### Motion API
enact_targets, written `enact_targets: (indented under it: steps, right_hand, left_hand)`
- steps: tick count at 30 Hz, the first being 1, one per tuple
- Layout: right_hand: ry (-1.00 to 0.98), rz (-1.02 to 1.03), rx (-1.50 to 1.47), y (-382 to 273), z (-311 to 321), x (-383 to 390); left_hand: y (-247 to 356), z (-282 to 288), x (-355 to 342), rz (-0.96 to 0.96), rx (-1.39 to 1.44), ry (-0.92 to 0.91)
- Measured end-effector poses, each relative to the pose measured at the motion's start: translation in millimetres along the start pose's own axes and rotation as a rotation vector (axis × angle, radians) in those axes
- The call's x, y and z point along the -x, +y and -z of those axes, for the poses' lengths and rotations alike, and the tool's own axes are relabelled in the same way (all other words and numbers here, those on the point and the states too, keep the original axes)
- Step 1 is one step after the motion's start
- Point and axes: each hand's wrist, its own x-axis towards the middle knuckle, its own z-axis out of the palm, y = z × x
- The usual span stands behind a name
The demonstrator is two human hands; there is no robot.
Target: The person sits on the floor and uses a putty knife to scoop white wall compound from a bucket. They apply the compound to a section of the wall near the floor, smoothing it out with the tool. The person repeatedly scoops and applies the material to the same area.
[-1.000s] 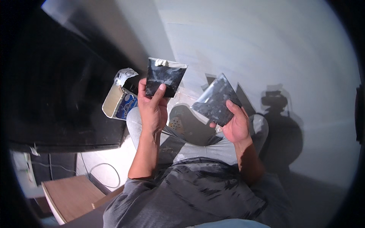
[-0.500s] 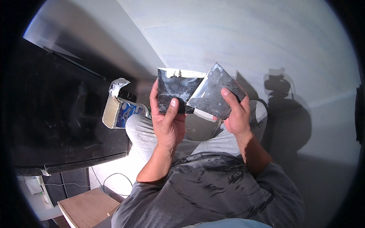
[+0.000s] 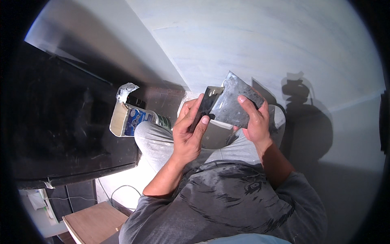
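My left hand (image 3: 187, 140) is closed around a dark square putty spreader (image 3: 206, 105), now tilted nearly edge-on, with the thumb on its near face. A little pale paste shows near its far edge. In my right hand (image 3: 256, 122) is a second putty spreader (image 3: 235, 99), dark grey with whitish smears. It is held at a slant, thumb on top and fingers beneath. The far right edge of the left spreader meets or overlaps the left edge of the right one; whether they touch I cannot tell. Both are above my lap.
A cut-open pale plastic container (image 3: 118, 120) with a blue label stands left of my knee, a white-smeared piece (image 3: 126, 90) at its top. A large black panel (image 3: 73, 114) fills the left. A pale wall (image 3: 264, 36) rises ahead and right. A wooden board (image 3: 93, 221) lies lower left.
My left hand has moved right and turned its spreader from face-up to nearly edge-on against the other one. White paste along its far edge no longer shows as a strip. My right hand stays nearly still.
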Motion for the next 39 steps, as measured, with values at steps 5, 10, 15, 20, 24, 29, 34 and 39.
enact_targets:
  steps: [5,10,15,20,24,29,34,39]
  right_hand:
    - [-0.015,0.008,-0.001,0,5,0]
    - [-0.071,0.068,0.135,-10,3,-1]
    - [-0.117,0.054,0.169,-21,6,-3]
    - [-0.033,0.249,0.346,-30,10,4]
    - [-0.201,0.699,0.578,-22,20,-4]
    - [-0.487,1.083,0.856,-8,19,-14]
    - [-0.431,0.743,1.203,10,43,-24]
    - [-0.259,0.504,1.299,46,105,-26]
  left_hand:
    - [12,1,-8,0.064,-0.113,-0.086]
    - [13,2,-2,0.151,-0.107,-0.135]
    - [10,6,-2,0.217,-0.050,-0.317]
    - [1,11,7,0.659,0.560,0.161]
    - [26,6,0,0.765,0.864,0.187]
    - [20,2,0,0.764,0.999,0.141]
    - [11,1,2,0.752,0.937,0.155]
    - [-44,16,1,0.739,0.804,0.294]
